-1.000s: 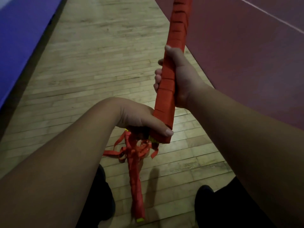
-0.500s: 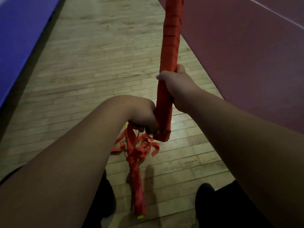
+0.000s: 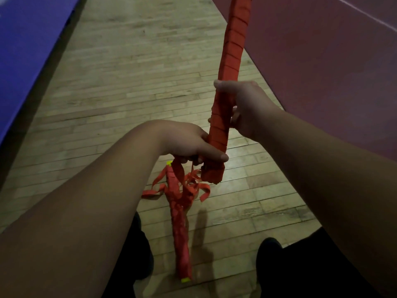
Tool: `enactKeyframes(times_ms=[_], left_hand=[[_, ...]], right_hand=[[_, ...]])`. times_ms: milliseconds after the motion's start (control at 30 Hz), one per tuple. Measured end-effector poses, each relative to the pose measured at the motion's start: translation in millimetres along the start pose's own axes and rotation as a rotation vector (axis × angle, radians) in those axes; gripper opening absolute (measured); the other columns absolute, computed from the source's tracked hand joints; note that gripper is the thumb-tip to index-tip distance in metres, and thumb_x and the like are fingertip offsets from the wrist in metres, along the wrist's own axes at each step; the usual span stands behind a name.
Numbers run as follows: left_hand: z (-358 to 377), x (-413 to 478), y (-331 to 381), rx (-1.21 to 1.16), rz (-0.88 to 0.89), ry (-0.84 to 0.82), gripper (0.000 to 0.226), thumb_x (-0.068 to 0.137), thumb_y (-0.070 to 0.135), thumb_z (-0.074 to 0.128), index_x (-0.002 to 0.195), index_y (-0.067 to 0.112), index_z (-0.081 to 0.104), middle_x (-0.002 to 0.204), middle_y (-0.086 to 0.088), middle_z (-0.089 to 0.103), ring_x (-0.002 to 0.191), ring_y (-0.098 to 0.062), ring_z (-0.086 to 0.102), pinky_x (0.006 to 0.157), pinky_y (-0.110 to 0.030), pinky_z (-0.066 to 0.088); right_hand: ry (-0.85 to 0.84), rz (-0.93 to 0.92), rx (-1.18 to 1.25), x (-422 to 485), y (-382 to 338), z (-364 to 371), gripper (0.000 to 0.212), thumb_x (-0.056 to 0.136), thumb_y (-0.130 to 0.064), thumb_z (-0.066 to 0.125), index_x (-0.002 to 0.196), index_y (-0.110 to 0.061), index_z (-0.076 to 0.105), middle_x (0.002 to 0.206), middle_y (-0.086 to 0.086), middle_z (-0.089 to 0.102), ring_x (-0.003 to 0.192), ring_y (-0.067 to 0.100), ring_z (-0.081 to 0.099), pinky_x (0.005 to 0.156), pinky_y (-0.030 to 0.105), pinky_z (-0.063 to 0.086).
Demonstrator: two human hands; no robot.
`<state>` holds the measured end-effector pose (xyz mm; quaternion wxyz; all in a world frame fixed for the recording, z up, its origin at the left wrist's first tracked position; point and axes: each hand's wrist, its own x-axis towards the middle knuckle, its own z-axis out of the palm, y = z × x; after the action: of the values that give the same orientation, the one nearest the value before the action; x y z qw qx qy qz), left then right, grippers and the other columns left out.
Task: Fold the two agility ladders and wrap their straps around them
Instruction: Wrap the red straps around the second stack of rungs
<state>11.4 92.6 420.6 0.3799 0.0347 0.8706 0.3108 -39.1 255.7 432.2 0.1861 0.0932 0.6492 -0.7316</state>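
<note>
Step in hand: winding the strap round the first ladder; it looks nearly done, since bands of strap cover the bundle down to its lower end.
Held ladder (image 3: 233, 44): a red folded bundle, tilted, with its lower end near the middle of view and its top running out at 12 to 1 o'clock.
Left hand (image 3: 189, 143): fingers curled round the lower end, thumb laid across the front.
Right hand (image 3: 245, 104): clasped round the bundle just above the left hand, at 1 o'clock from it.
Second ladder (image 3: 179, 229): lies on the wooden floor (image 3: 129, 82) at 6 o'clock, directly below the hands.
Loose straps (image 3: 195, 188): curl out by the second ladder's far end; whether one runs up into the left hand cannot be told.
Next move: probably tucking the strap end in at the lower end, with the right hand's clasp kept tight so the turns do not slacken.
</note>
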Motion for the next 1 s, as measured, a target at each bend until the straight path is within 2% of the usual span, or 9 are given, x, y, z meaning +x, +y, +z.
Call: enactKeyframes(times_ms=[100, 167, 300, 367, 433, 533, 700, 833, 1000], left_hand=[[-3, -8, 4, -0.104, 0.09, -0.131, 0.042, 0.081, 0.055, 0.084, 0.102, 0.019, 0.077, 0.083, 0.0, 0.067, 0.078, -0.014, 0.06, 0.074, -0.03, 0.049], [-4, -11, 6, -0.133, 0.147, -0.189, 0.039, 0.079, 0.053, 0.086, 0.101, 0.022, 0.076, 0.085, 0.0, 0.069, 0.078, -0.011, 0.062, 0.074, -0.027, 0.051], [2, -11, 12, -0.136, 0.201, -0.272, 0.042, 0.084, 0.042, 0.085, 0.118, 0.018, 0.076, 0.108, -0.006, 0.077, 0.097, -0.017, 0.067, 0.083, -0.031, 0.057], [6, -10, 17, -0.096, 0.203, -0.279, 0.05, 0.085, 0.045, 0.088, 0.121, 0.014, 0.076, 0.113, -0.014, 0.078, 0.1, -0.022, 0.067, 0.091, -0.04, 0.059], [8, -7, 22, -0.072, 0.176, -0.26, 0.046, 0.084, 0.048, 0.091, 0.114, 0.015, 0.079, 0.098, -0.01, 0.077, 0.086, -0.019, 0.064, 0.08, -0.035, 0.057], [3, -2, 24, 0.03, 0.132, -0.172, 0.025, 0.086, 0.042, 0.09, 0.098, 0.023, 0.081, 0.083, 0.001, 0.074, 0.067, -0.011, 0.061, 0.063, -0.025, 0.052], [4, 2, 23, 0.231, 0.009, -0.017, 0.046, 0.085, 0.068, 0.083, 0.095, 0.023, 0.081, 0.082, 0.008, 0.08, 0.063, -0.009, 0.071, 0.064, -0.028, 0.057], [8, 5, 25, 0.291, -0.082, 0.081, 0.074, 0.087, 0.093, 0.055, 0.09, 0.022, 0.078, 0.068, 0.006, 0.078, 0.069, -0.019, 0.078, 0.07, -0.033, 0.06], [16, 13, 16, 0.305, -0.163, 0.214, 0.082, 0.076, 0.099, 0.06, 0.085, 0.019, 0.076, 0.056, 0.003, 0.073, 0.058, -0.017, 0.075, 0.062, -0.032, 0.055]], right_hand=[[-0.056, -0.047, 0.117, -7, -11, -3, 0.044, 0.09, -0.012, 0.078, 0.127, -0.003, 0.056, 0.107, 0.016, 0.068, 0.088, 0.029, 0.075, 0.08, 0.052, 0.067], [-0.132, -0.054, 0.218, -13, -20, -6, 0.025, 0.096, -0.015, 0.071, 0.117, -0.008, 0.06, 0.101, 0.011, 0.069, 0.078, 0.02, 0.073, 0.075, 0.042, 0.065], [-0.343, -0.058, 0.35, -19, -34, -15, 0.039, 0.102, -0.04, 0.063, 0.129, -0.012, 0.055, 0.128, 0.014, 0.076, 0.077, 0.018, 0.071, 0.074, 0.036, 0.057], [-0.363, -0.06, 0.314, -21, -35, -15, 0.043, 0.104, -0.042, 0.06, 0.131, -0.01, 0.06, 0.115, 0.008, 0.078, 0.075, 0.016, 0.069, 0.072, 0.034, 0.057], [-0.32, -0.05, 0.277, -21, -33, -13, 0.033, 0.104, -0.039, 0.063, 0.12, -0.011, 0.063, 0.09, 0.004, 0.073, 0.069, 0.016, 0.067, 0.069, 0.032, 0.057], [-0.214, -0.018, 0.185, -15, -26, -10, 0.028, 0.1, -0.035, 0.074, 0.111, -0.012, 0.062, 0.081, 0.004, 0.068, 0.065, 0.017, 0.065, 0.071, 0.037, 0.06], [-0.053, -0.079, -0.011, -2, -9, -10, 0.044, 0.099, -0.045, 0.077, 0.131, -0.021, 0.06, 0.098, 0.008, 0.071, 0.079, 0.022, 0.074, 0.084, 0.047, 0.066], [0.031, -0.049, -0.051, 5, -7, -1, 0.049, 0.104, -0.059, 0.062, 0.139, -0.025, 0.053, 0.12, 0.005, 0.07, 0.105, 0.026, 0.074, 0.09, 0.052, 0.065], [0.092, -0.067, -0.039, 6, -5, 7, 0.05, 0.114, -0.054, 0.04, 0.154, -0.025, 0.048, 0.125, 0.001, 0.065, 0.11, 0.022, 0.068, 0.09, 0.046, 0.062]])
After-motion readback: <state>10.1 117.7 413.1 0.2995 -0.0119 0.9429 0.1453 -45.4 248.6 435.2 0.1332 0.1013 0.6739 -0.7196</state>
